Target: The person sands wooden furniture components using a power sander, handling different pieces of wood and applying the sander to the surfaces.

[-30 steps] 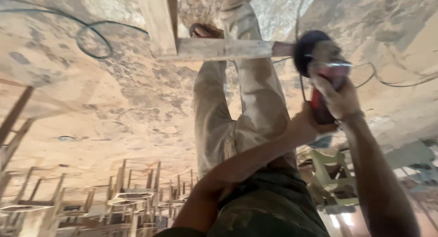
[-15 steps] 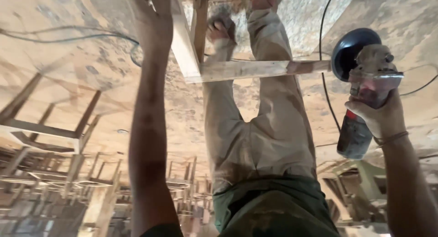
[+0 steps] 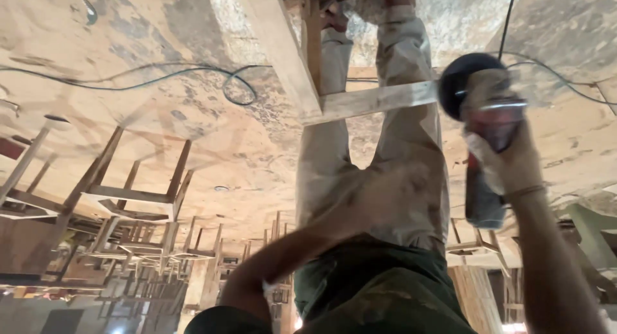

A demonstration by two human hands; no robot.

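The right hand [image 3: 508, 163] is on the right side of the frame, wrapped tight around a power grinder [image 3: 479, 115] with a round black disc on top. The disc sits just beside the end of a pale wooden bar [image 3: 373, 99], upper middle. The left arm [image 3: 302, 250] crosses the lower middle (its hand is blurred, so I cannot tell if it is open). Wooden chair frames [image 3: 138, 192] stand at the left
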